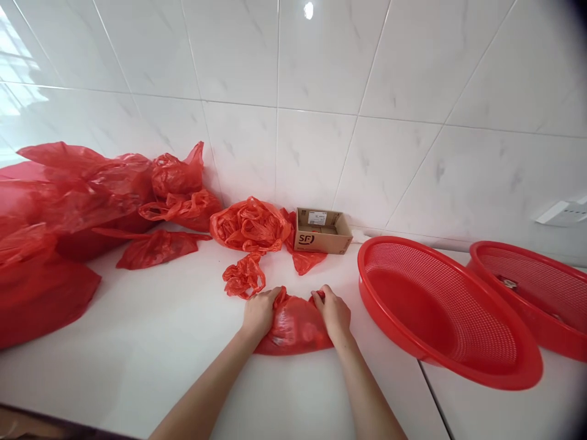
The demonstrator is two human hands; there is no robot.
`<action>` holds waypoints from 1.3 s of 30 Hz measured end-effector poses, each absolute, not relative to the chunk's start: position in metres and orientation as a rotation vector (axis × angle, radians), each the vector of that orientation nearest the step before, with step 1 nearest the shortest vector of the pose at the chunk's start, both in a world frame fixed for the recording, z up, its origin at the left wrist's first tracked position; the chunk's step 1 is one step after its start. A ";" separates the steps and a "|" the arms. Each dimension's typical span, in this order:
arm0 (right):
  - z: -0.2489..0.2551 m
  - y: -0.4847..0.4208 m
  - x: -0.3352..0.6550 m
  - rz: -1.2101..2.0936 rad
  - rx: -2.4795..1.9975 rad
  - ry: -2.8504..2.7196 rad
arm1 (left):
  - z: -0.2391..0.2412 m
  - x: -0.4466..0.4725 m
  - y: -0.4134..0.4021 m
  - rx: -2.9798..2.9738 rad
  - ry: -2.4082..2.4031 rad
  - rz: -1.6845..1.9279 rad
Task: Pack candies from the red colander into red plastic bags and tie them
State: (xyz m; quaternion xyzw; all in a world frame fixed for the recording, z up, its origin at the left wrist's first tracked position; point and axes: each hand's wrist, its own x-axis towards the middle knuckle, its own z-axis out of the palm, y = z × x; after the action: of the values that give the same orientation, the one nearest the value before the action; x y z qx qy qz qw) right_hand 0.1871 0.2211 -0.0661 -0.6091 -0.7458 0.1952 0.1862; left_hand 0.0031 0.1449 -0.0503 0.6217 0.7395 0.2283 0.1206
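I can read "SF" on the one cardboard box (326,244); its small white label (317,218) is too fine to make out. In front of the box, on the tabletop (160,330), sits one filled red bag (300,324), left hand (259,315) and right hand (335,313) each clamped on its upper edge. Two red baskets (413,305) stand right of the box.

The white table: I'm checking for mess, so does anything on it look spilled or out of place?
No spill shows around the bulging red bag gripped by the left hand and right hand. Slightly odd: the cardboard box seems to sit on another red bag, whose plastic pokes out in front.
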 end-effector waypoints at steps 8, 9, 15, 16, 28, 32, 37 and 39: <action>-0.066 0.224 0.195 0.551 -1.752 -2.001 | -0.054 0.000 0.105 1.730 2.032 0.794; -0.066 0.225 0.195 0.547 -1.766 -1.986 | -0.053 0.001 0.096 1.700 2.013 0.830; -0.067 0.225 0.189 0.563 -1.789 -1.999 | -0.042 0.002 0.039 1.572 1.845 0.916; -0.067 0.224 0.187 0.570 -1.787 -2.003 | -0.040 0.000 0.031 1.563 1.806 0.912; -0.062 0.216 0.196 0.750 -1.644 -1.798 | 0.007 0.019 0.038 1.305 1.452 1.121; -0.046 0.202 0.200 0.908 -1.291 -1.608 | 0.020 0.025 0.064 1.111 1.188 1.229; -0.028 0.190 0.199 1.007 -1.078 -1.455 | 0.003 0.025 0.076 0.976 1.197 1.331; -0.029 0.190 0.197 1.050 -1.083 -1.432 | -0.004 0.024 0.075 0.962 1.332 1.332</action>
State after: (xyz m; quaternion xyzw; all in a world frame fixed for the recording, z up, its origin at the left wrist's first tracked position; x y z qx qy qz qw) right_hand 0.1973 0.1905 -0.0287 -0.4489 -0.5936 0.4352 0.5066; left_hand 0.0237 0.0750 -0.0045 0.3961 0.5485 0.5486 0.4913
